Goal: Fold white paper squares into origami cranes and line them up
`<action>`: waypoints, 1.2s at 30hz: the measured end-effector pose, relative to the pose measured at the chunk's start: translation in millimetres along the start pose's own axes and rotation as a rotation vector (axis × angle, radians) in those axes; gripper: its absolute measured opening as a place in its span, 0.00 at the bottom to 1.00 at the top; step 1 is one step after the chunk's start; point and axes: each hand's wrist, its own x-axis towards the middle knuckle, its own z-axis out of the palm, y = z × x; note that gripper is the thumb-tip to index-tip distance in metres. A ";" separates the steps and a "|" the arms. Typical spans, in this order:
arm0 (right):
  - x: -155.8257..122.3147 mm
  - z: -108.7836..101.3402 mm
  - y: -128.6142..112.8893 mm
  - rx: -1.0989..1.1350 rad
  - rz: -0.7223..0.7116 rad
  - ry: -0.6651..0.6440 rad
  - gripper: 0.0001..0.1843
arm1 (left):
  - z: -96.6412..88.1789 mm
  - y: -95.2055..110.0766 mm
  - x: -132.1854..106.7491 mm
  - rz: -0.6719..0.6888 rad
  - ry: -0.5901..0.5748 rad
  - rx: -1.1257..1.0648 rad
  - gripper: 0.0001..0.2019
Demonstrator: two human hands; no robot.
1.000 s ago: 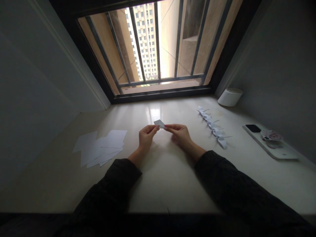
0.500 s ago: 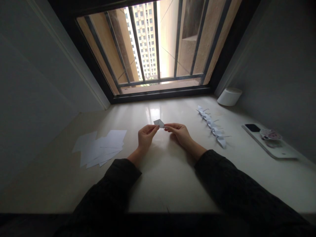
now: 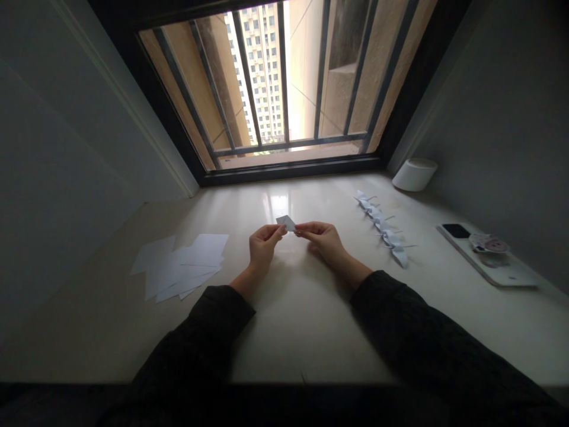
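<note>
A small folded piece of white paper (image 3: pixel 287 222) is held up just above the pale sill (image 3: pixel 293 308), near its middle. My left hand (image 3: pixel 263 247) pinches its left end with thumb and forefinger. My right hand (image 3: pixel 323 239) pinches its right end the same way. Both arms wear dark sleeves. To the left lies a loose pile of flat white paper sheets (image 3: pixel 180 265). To the right, a row of several small folded paper figures (image 3: pixel 382 228) runs away from me.
A white phone in a case with a round sticker grip (image 3: pixel 486 254) lies at the far right. A white round container (image 3: pixel 414 174) stands in the back right corner. A barred window (image 3: pixel 284 83) closes off the back; grey walls stand on both sides.
</note>
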 end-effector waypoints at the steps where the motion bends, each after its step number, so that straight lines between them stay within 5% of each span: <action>1: 0.4 -0.3 0.6 0.000 -0.007 -0.004 0.14 | 0.1 -0.4 0.3 -0.001 0.002 -0.002 0.12; 30: 3.5 -2.4 7.6 -0.082 -0.054 0.044 0.19 | 1.2 5.3 -1.7 -0.082 -0.105 -0.038 0.27; 36: 7.8 -6.4 15.8 -0.081 -0.082 0.032 0.17 | 1.1 5.7 -3.2 0.003 -0.121 0.037 0.27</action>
